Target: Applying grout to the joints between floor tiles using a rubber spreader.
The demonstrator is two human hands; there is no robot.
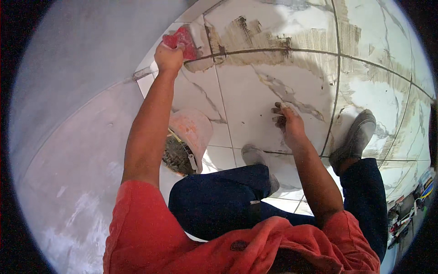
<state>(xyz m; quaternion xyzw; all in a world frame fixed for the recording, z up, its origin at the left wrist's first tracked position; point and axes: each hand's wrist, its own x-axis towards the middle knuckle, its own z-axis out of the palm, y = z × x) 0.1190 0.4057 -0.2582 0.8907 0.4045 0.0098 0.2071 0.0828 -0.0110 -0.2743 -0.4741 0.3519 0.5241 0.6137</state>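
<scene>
My left hand [169, 58] is closed around a red plastic spreader [186, 42], pressed to the white marble-patterned tiles [255, 91] beside a grey wall. Close to the spreader, a joint between tiles is dark with grout [255, 50], and brownish-grey smears spread along it. My right hand [290, 122] hovers over or rests on a tile near the middle; I cannot tell which. Its fingers are dirty, slightly bent and apart, with nothing seen between them. Below my left hand a tilted pinkish bucket [195, 130] holds wet grey mix [177, 156].
The grey wall [82, 105] curves along the left side. My grey shoe [359, 134] stands on the tiles at right, and another shoe [252, 155] shows near the middle. Assorted tools and cables [408, 214] lie at the far right edge.
</scene>
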